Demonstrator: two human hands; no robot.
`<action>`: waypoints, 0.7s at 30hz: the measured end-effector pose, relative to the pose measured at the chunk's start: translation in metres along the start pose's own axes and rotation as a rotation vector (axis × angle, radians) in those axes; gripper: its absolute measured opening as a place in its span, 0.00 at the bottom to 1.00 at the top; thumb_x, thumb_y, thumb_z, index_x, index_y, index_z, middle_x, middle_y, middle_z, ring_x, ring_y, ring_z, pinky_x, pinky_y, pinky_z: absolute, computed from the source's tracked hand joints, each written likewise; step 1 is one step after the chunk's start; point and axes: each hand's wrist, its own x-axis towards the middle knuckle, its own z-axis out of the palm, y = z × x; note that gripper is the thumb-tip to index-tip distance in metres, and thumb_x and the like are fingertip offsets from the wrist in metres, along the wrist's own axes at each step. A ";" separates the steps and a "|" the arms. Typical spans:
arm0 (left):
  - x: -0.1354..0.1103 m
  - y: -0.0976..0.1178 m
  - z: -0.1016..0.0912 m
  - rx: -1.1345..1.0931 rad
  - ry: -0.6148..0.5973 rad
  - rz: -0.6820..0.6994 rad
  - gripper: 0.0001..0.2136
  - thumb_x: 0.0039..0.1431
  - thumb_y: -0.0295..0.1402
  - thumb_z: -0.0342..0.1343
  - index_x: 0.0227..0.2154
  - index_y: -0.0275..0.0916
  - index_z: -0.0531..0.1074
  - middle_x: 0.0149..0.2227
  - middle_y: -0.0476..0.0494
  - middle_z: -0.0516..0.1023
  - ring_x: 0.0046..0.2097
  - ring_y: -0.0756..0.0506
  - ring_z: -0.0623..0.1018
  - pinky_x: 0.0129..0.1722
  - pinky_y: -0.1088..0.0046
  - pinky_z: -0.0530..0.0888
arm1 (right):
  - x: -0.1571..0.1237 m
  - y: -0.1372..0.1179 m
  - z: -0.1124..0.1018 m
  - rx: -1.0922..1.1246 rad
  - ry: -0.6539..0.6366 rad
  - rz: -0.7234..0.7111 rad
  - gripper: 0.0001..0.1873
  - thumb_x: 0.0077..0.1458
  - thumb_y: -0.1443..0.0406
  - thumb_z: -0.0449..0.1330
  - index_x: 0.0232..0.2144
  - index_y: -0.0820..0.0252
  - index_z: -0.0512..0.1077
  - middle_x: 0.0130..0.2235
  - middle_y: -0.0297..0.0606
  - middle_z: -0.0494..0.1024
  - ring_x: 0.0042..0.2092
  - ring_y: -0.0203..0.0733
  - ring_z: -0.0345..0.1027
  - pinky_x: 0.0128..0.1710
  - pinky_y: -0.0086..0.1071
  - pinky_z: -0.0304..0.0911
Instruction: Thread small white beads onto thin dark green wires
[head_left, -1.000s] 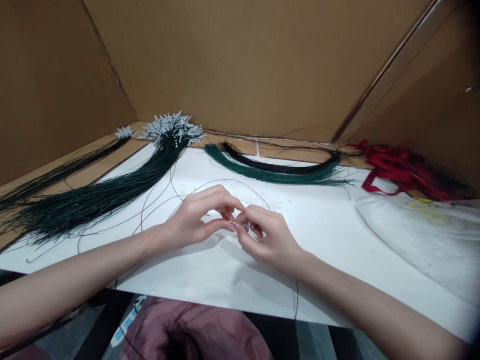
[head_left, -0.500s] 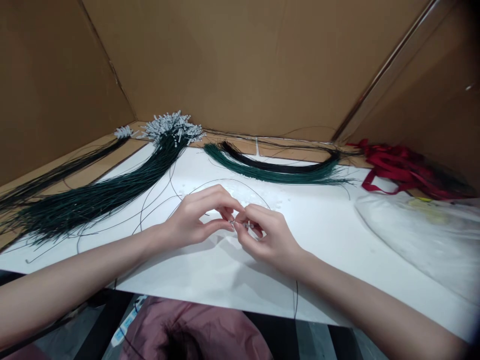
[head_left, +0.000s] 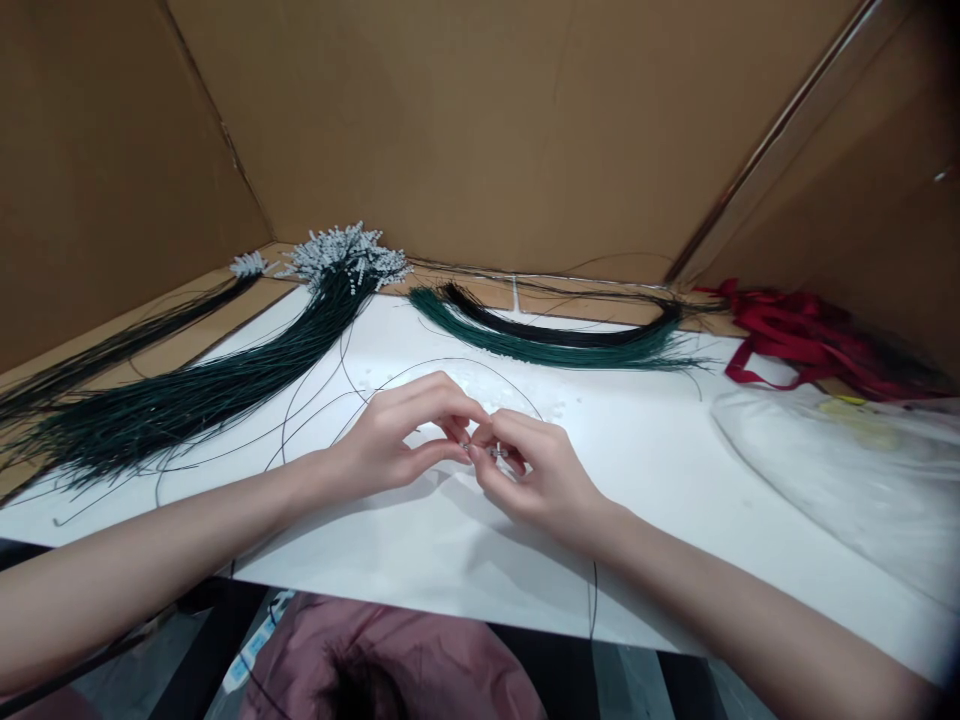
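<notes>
Dark thin cord (head_left: 450,360) arcs away over the white sheet (head_left: 637,450) and comes back to the fingertips, so the working end sits dead centre and runs left-right. Left hand (head_left: 390,440) is pinched on the cord, and right hand (head_left: 544,480) is pinched on a tiny clasp (head_left: 495,452), tips touching. Neither hand's nearer. No readable labels or writing anywhere.

Our left hand (head_left: 390,440) and right hand (head_left: 536,475) meet fingertip to fingertip over the white desk (head_left: 660,470), both pinching a tiny clear piece (head_left: 481,450) on a thin dark cord (head_left: 450,361) that arcs beyond them. Left of our hands, a green cord bundle (head_left: 225,380); beyond, a curved bundle (head_left: 555,346); far right, red ribbons (head_left: 810,340).
</notes>
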 end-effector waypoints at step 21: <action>0.002 0.010 -0.004 0.058 -0.028 -0.082 0.13 0.57 0.22 0.58 0.46 0.33 0.69 0.33 0.44 0.76 0.33 0.50 0.76 0.35 0.75 0.75 | 0.002 -0.002 -0.006 0.052 -0.026 0.047 0.05 0.55 0.73 0.54 0.28 0.61 0.64 0.27 0.30 0.64 0.27 0.30 0.55 0.27 0.26 0.52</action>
